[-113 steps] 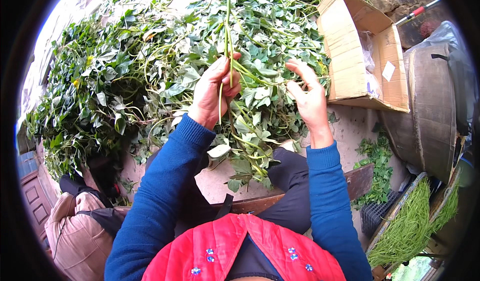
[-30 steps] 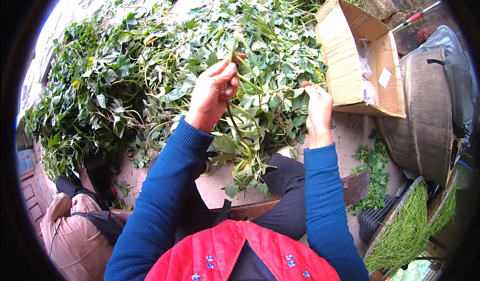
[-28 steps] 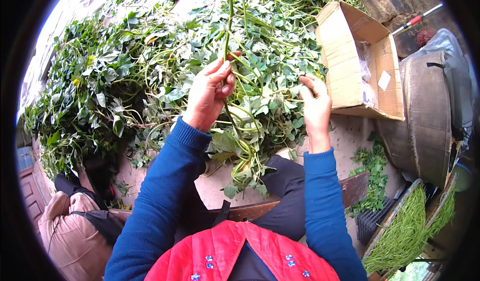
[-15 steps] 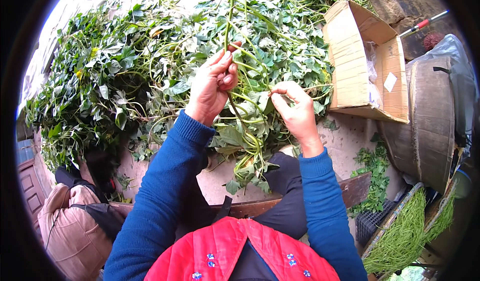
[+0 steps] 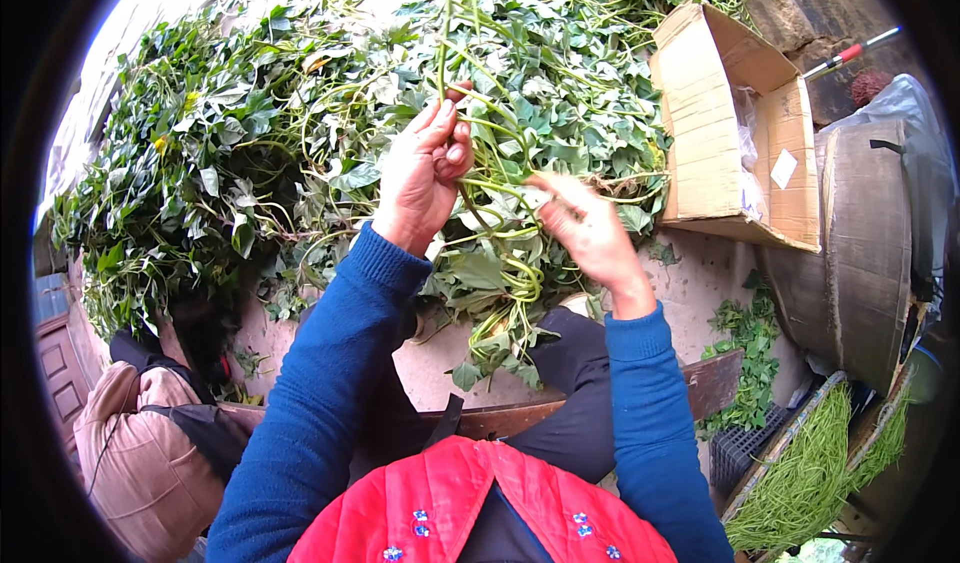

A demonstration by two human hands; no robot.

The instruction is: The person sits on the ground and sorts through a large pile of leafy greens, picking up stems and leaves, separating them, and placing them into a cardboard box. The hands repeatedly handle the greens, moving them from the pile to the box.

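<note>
Left grip: we see the left hand point(image 5: 428, 168) pinching an upright green stem point(image 5: 441, 43) above the leafy vine heap point(image 5: 250, 153).
Right grip: the right hand point(image 5: 585, 228), blurred, closes on looping stems point(image 5: 505, 253).
Risk: we judge the stem may snap if tugged.
Beside: cardboard box point(image 5: 720, 133).

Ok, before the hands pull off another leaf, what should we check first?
1. Left hand grips the green vine stem: ok.
2. Right hand is on the stems below: cannot tell, it is blurred.
3. Stem held upright above the leaf pile: ok.
4. Stripped stems hang free over the lap: ok.
5. Cardboard box lies open beside the pile: ok.
</note>
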